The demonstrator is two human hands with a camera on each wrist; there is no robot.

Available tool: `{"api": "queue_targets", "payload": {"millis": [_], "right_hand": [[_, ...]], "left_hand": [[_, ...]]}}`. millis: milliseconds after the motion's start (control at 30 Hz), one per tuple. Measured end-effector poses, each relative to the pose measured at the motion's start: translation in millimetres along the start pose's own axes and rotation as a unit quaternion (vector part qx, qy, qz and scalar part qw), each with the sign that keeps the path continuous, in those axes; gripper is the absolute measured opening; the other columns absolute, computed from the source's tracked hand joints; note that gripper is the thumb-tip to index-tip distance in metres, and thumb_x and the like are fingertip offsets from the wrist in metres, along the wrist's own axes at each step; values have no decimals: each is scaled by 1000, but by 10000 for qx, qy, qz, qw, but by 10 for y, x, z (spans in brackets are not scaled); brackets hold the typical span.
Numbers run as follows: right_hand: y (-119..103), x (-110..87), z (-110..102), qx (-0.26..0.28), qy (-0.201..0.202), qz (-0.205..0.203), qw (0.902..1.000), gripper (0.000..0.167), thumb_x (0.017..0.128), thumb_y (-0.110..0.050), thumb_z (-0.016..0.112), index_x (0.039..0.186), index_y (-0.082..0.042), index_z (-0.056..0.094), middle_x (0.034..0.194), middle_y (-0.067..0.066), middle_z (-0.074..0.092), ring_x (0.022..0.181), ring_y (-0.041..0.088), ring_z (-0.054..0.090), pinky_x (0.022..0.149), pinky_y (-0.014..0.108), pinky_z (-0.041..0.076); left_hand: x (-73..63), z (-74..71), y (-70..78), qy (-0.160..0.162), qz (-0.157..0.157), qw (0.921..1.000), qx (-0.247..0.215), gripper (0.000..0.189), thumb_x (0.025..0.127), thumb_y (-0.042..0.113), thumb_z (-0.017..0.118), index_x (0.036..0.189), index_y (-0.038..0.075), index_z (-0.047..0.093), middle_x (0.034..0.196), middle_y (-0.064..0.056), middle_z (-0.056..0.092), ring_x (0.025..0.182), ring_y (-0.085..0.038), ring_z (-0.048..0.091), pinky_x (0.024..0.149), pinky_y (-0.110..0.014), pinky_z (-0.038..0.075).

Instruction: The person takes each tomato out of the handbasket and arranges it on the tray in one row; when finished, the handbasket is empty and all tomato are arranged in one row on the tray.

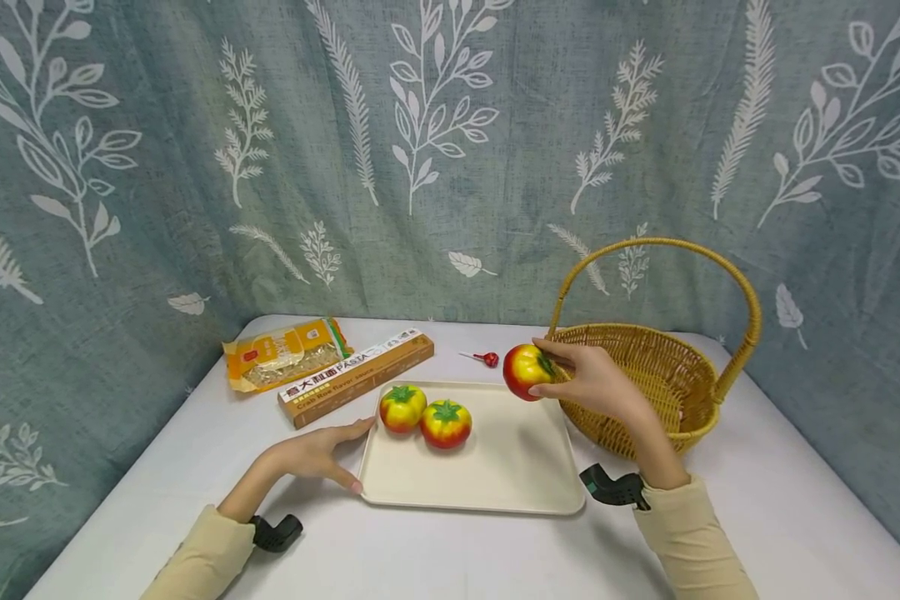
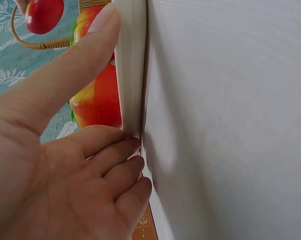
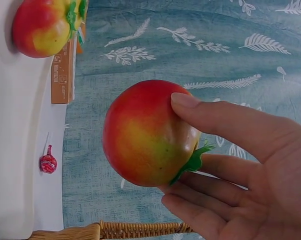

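Note:
My right hand (image 1: 596,383) pinches a red-and-yellow tomato (image 3: 148,132) with a green leafy top, thumb on one side and fingers on the other. It is held up above the right end of a cream tray (image 1: 495,483), beside the wicker basket (image 1: 622,333). Two similar tomatoes, one at the back (image 1: 402,408) and one slightly nearer (image 1: 446,425), sit side by side in the tray's left part. With fingers spread, my left hand (image 1: 307,454) touches the tray's left edge. Its thumb (image 2: 65,75) lies against the rim in the left wrist view.
Behind the tray lie a pasta box (image 1: 360,375), an orange food packet (image 1: 285,354) and a red lollipop (image 1: 489,359). The basket's tall arched handle (image 1: 750,308) rises at the right. A patterned curtain (image 1: 435,250) hangs along the back of the white table (image 1: 420,550).

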State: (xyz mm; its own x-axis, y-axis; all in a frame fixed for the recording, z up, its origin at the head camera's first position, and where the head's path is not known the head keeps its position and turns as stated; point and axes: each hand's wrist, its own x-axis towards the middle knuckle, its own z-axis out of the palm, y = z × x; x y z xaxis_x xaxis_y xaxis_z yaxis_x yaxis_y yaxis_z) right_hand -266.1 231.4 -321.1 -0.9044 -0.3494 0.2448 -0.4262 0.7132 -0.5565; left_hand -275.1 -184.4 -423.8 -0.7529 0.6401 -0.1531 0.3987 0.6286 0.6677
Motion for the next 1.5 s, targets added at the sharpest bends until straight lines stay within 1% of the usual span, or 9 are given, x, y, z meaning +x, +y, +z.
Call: {"api": "queue_targets", "payload": {"millis": [300,433,500,533,633,733,1033,1267,1500], "right_hand": [[1,11,62,-169,-173,-93,9997,70,79,-27,81,138,-2,53,130,21,58,116,34,58,92,47,50],[25,34,109,-266,-274,-207,9991,70,78,-30,81,136,-2,54,126,18,61,96,28,61,79,39,51],[41,50,143,-318,-370,-274,9984,70,78,-32,81,135,-2,55,124,18,62,94,27,60,77,38,50],[46,58,164,-329,-426,-294,9981,70,78,-32,81,135,-1,56,124,18,62,95,28,61,78,39,50],[65,84,222,-366,-620,-351,9968,69,79,-32,81,134,1,56,127,20,61,111,33,60,90,45,51],[77,99,270,-335,-786,-307,9959,68,79,-31,80,134,2,55,128,20,60,115,36,58,94,47,49],[124,127,364,-289,-984,-315,9942,67,78,-30,81,132,1,57,124,18,63,112,32,60,93,46,50],[116,154,472,-542,-1273,-308,9899,65,77,-31,82,130,1,59,118,14,66,107,26,62,89,40,52],[167,181,571,-610,-1450,-337,9870,66,77,-27,82,130,3,58,118,15,66,107,28,63,90,41,52]], "left_hand": [[6,23,-28,9,-16,10000,-13,103,74,35,83,152,1,25,154,-22,24,142,-39,20,114,-53,18],[1,16,-17,-5,56,10000,52,103,74,36,83,151,0,24,154,-24,23,142,-40,20,114,-54,17],[-1,9,-9,-11,83,9999,68,103,75,35,82,151,-1,24,154,-24,23,142,-41,19,114,-54,17],[-2,8,-7,-13,83,9999,73,103,75,35,82,151,-1,24,154,-25,23,142,-41,19,114,-54,17],[-3,4,0,0,88,10000,48,102,75,34,83,151,-2,24,154,-25,23,142,-41,19,114,-54,17],[0,2,5,1,120,9999,51,102,75,32,83,151,-2,24,154,-26,23,142,-41,19,114,-54,17],[-5,3,4,5,148,9999,43,101,75,32,83,150,-3,24,153,-26,23,142,-42,19,114,-54,17],[-12,8,11,-7,127,9998,138,102,76,35,82,151,-2,24,154,-25,23,142,-42,18,114,-54,17],[-1,9,4,14,121,9999,98,102,75,32,83,151,-2,24,154,-26,23,142,-42,19,114,-55,17]]}}
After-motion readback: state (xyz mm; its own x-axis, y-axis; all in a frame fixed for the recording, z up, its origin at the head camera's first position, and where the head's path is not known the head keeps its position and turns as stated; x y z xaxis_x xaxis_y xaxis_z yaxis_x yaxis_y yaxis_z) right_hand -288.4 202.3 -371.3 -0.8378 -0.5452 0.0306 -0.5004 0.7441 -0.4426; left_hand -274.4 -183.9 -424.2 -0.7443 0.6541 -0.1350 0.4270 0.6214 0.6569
